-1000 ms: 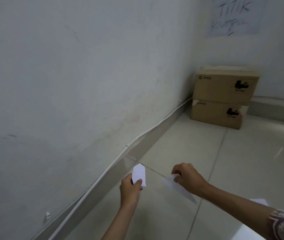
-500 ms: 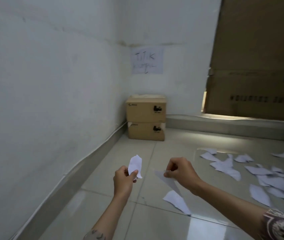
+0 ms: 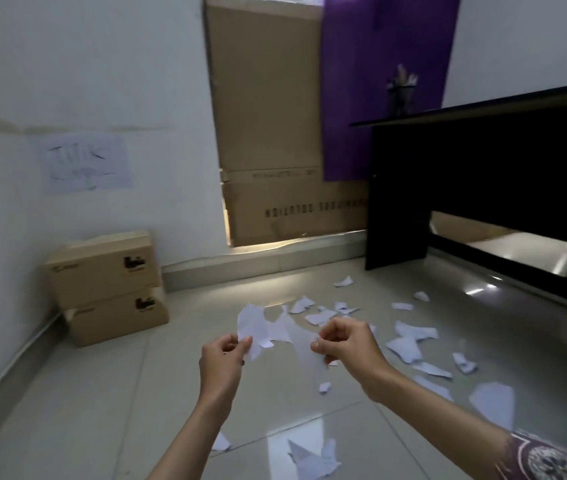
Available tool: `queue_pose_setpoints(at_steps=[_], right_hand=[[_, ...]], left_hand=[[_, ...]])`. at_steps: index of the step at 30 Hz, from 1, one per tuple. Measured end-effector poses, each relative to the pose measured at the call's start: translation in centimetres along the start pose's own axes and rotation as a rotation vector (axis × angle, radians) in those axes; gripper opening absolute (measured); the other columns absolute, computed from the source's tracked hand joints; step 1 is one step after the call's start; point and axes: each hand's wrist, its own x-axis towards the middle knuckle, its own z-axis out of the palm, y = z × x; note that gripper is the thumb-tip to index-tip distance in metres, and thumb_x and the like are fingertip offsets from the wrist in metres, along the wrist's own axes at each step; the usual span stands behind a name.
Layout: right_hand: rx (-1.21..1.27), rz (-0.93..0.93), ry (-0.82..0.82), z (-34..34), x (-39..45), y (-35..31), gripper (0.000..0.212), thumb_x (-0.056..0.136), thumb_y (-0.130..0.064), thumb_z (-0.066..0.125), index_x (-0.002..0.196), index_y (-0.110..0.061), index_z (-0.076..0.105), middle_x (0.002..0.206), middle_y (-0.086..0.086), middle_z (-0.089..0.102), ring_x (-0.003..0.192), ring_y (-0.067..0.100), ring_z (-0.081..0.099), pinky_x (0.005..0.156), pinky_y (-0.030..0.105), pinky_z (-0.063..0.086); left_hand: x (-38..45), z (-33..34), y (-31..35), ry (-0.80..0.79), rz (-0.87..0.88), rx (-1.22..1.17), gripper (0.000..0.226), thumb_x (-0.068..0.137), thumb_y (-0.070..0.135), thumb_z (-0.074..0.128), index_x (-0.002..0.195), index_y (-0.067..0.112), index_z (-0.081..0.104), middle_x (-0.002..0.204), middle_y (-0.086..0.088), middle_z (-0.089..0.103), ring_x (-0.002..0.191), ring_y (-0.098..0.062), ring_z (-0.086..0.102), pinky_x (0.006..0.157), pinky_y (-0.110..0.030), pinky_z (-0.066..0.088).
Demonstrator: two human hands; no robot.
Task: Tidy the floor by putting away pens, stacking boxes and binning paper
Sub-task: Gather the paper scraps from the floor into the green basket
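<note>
My left hand (image 3: 221,363) pinches a white paper scrap (image 3: 250,324) between thumb and fingers, held upright in front of me. My right hand (image 3: 346,344) pinches a second, blurred paper scrap (image 3: 304,341) that hangs down to its left. Several torn white paper pieces (image 3: 410,344) lie scattered on the tiled floor ahead and to the right. Two brown cardboard boxes (image 3: 109,285) stand stacked one on the other in the left corner. A dark pen holder (image 3: 401,97) with pens sits on the black desk (image 3: 483,188).
A tall flattened cardboard sheet (image 3: 268,133) leans against the back wall beside a purple curtain (image 3: 379,81). A handwritten paper sign (image 3: 85,164) hangs on the left wall. More paper scraps (image 3: 313,457) lie near my feet.
My view has swung right from the left wall to the room, bringing the desk, curtain and scattered paper into sight. Both hands keep their scraps and stay close together.
</note>
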Motion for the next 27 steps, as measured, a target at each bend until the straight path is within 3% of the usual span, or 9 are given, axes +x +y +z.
queue_pose_setpoints(at_steps=[5,8,11,15,17,21,24,27], right_hand=[[-0.013,-0.071,0.147,-8.2,-2.9,-0.8,0.015,0.076,0.013,0.064,0.069,0.0,0.059,0.069,0.015,0.06,0.058,0.019,0.054,0.05,0.02,0.048],[-0.073,-0.122,0.245,-13.9,-5.4,-1.5,0.01,0.077,0.01,0.064,0.072,0.003,0.06,0.069,0.015,0.061,0.059,0.019,0.055,0.053,0.022,0.049],[-0.178,-0.184,0.39,-20.0,-8.2,-1.7,0.012,0.076,0.006,0.069,0.07,0.001,0.06,0.063,0.01,0.062,0.056,0.018,0.057,0.056,0.029,0.05],[-0.295,-0.247,0.602,-26.3,-12.0,-2.1,0.01,0.076,0.006,0.069,0.072,0.004,0.059,0.067,0.019,0.062,0.054,0.018,0.059,0.054,0.023,0.052],[-0.383,-0.236,0.713,-28.7,-13.7,-1.8,0.009,0.077,0.001,0.068,0.073,-0.002,0.061,0.069,0.014,0.064,0.056,0.016,0.062,0.057,0.023,0.053],[-0.47,-0.157,0.909,-32.9,-16.3,-0.2,0.008,0.08,-0.005,0.067,0.076,-0.008,0.061,0.069,0.007,0.065,0.057,0.014,0.063,0.06,0.024,0.052],[-0.478,-0.093,1.009,-35.0,-17.9,1.1,0.009,0.081,-0.003,0.067,0.076,-0.006,0.06,0.07,0.007,0.065,0.055,0.017,0.064,0.059,0.026,0.053],[-0.472,-0.04,1.08,-36.3,-19.2,2.2,0.009,0.08,0.0,0.066,0.075,-0.004,0.059,0.07,0.009,0.064,0.053,0.019,0.063,0.057,0.028,0.053]], left_hand=[[-1.3,7.2,1.8,-0.199,0.027,0.021,0.025,0.087,0.01,0.06,0.065,0.008,0.048,0.063,-0.01,0.033,0.059,-0.019,0.03,0.054,-0.028,0.024],[-3.1,12.5,2.8,-0.328,0.06,0.03,0.03,0.088,0.007,0.057,0.059,0.005,0.047,0.055,-0.007,0.039,0.051,-0.017,0.035,0.05,-0.024,0.029],[-6.1,18.6,5.0,-0.49,0.187,0.078,0.034,0.088,0.005,0.056,0.055,0.005,0.048,0.048,-0.003,0.045,0.038,-0.002,0.037,0.043,-0.015,0.03],[-11.2,26.6,7.9,-0.742,0.256,0.065,0.028,0.091,0.008,0.054,0.065,-0.005,0.057,0.052,-0.004,0.056,0.037,-0.001,0.044,0.045,-0.013,0.036],[-13.8,30.3,9.0,-0.856,0.279,0.052,0.027,0.092,0.009,0.052,0.072,-0.008,0.06,0.056,-0.004,0.059,0.038,-0.001,0.047,0.044,-0.012,0.036],[-17.6,35.7,10.6,-0.955,0.299,0.024,0.028,0.092,0.009,0.052,0.077,-0.012,0.062,0.058,-0.005,0.062,0.041,-0.003,0.052,0.047,-0.01,0.041],[-19.2,38.6,10.5,-1.006,0.272,0.047,0.029,0.092,0.011,0.053,0.078,-0.012,0.063,0.067,-0.017,0.067,0.041,-0.005,0.054,0.049,-0.015,0.046],[-19.9,40.4,9.9,-1.044,0.232,0.097,0.031,0.093,0.017,0.054,0.083,-0.01,0.064,0.07,-0.016,0.068,0.042,-0.004,0.055,0.045,-0.013,0.042]])
